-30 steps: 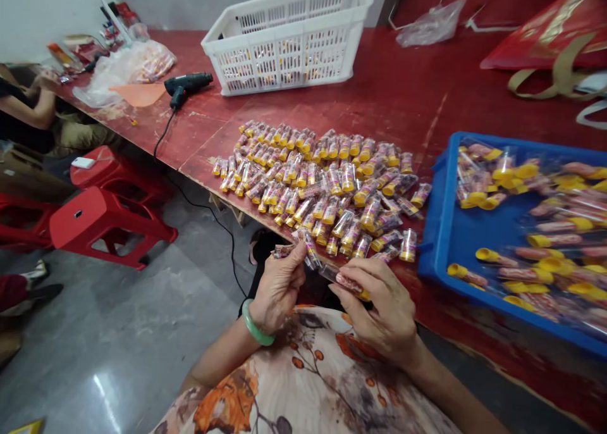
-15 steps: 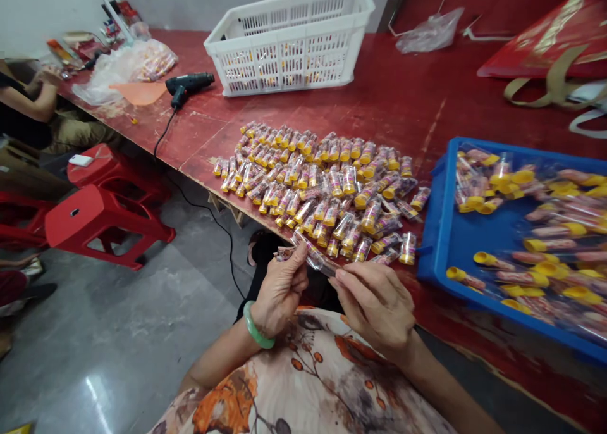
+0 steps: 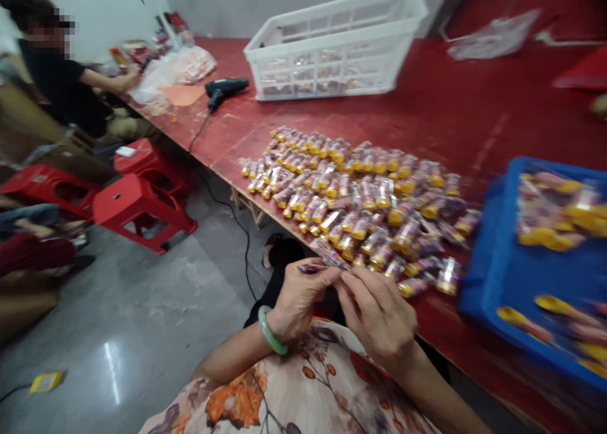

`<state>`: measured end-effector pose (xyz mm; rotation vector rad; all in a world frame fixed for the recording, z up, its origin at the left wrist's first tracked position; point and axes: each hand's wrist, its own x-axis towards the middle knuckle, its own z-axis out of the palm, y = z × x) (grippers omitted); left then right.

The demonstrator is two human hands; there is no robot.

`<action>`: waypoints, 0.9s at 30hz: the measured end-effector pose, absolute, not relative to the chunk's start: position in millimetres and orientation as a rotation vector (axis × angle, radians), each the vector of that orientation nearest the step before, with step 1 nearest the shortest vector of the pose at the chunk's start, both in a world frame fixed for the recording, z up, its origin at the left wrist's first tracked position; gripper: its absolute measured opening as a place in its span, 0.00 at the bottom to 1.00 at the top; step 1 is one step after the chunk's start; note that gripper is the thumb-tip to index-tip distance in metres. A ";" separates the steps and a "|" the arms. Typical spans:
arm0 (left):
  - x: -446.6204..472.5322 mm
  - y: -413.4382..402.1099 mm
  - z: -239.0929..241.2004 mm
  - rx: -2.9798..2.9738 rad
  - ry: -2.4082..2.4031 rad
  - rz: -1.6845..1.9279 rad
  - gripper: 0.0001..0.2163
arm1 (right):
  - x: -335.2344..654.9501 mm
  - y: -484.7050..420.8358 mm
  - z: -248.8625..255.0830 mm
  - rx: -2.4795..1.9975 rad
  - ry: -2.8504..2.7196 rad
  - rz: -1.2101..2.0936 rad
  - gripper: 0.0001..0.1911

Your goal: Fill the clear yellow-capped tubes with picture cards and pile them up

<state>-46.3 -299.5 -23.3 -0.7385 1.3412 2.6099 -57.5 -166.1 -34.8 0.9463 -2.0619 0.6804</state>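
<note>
My left hand point(image 3: 298, 298) pinches small printed clear plastic sleeves point(image 3: 312, 269) between thumb and fingers. My right hand point(image 3: 379, 314) meets it fingertip to fingertip, its thumb and fingers closed at the sleeve end. Exactly what the right fingertips grip is hidden and blurred. Just beyond both hands, many small tubes with yellow ends point(image 3: 363, 190) in clear printed wraps lie in rough rows on the red table point(image 3: 455, 111). To the right, a blue tray point(image 3: 493, 257) holds pink, yellow-ended pieces in loose clear plastic.
At the back stands a white slatted basket point(image 3: 408, 48) with wrapped pieces inside. A heat gun point(image 3: 226, 87) lies left of it, its cord hanging to the floor. Red stools point(image 3: 133, 197) and a seated co-worker point(image 3: 66, 86) are at the left. A clear bag point(image 3: 497, 35) lies back right.
My view has swung left, bringing more of the co-worker into sight. My hands have come together, and the clear sleeve that stretched between them is now mostly covered by my fingers.
</note>
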 end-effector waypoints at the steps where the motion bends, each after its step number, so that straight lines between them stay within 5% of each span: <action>1: -46.4 -302.0 -23.5 -0.728 1.323 2.621 0.19 | -59.9 -166.9 -33.4 0.972 -2.073 0.763 0.21; 8: -43.1 -330.2 -9.1 -0.623 1.198 2.664 0.20 | -72.4 -158.7 -25.5 1.168 -2.244 1.331 0.18; 27: -33.6 -319.2 -9.6 -0.525 1.383 2.432 0.17 | -59.3 -163.0 -31.7 0.835 -2.068 1.165 0.11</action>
